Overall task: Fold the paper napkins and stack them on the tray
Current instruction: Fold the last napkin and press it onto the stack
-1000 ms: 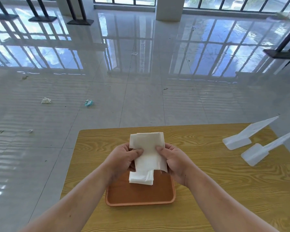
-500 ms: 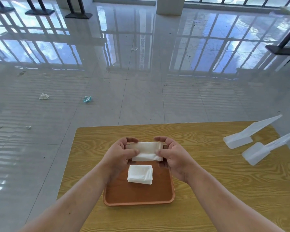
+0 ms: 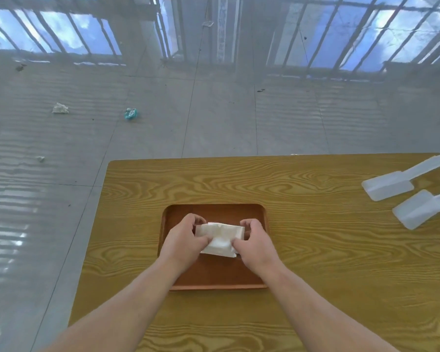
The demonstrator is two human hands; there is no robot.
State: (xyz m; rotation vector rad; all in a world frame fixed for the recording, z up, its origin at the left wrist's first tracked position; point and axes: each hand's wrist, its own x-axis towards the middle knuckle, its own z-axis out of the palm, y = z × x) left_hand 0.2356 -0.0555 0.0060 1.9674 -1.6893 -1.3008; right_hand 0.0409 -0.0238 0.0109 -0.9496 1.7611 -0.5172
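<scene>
A brown tray (image 3: 214,211) lies on the wooden table (image 3: 315,250). Over its middle, a folded white paper napkin (image 3: 220,238) sits between my two hands. My left hand (image 3: 184,241) grips its left end with thumb and fingers. My right hand (image 3: 255,243) pinches its right end the same way. The napkin is low over the tray. The stack of folded napkins seen earlier is hidden beneath the napkin and my hands.
Two white plastic scoop-like tools (image 3: 389,185) (image 3: 417,210) lie at the table's right side. The table's far edge (image 3: 264,156) borders a glossy tiled floor with scraps of litter (image 3: 60,108) (image 3: 131,113).
The open napkin was folded in half, then brought down and toward me over the stack on the tray. The camera tilted downward.
</scene>
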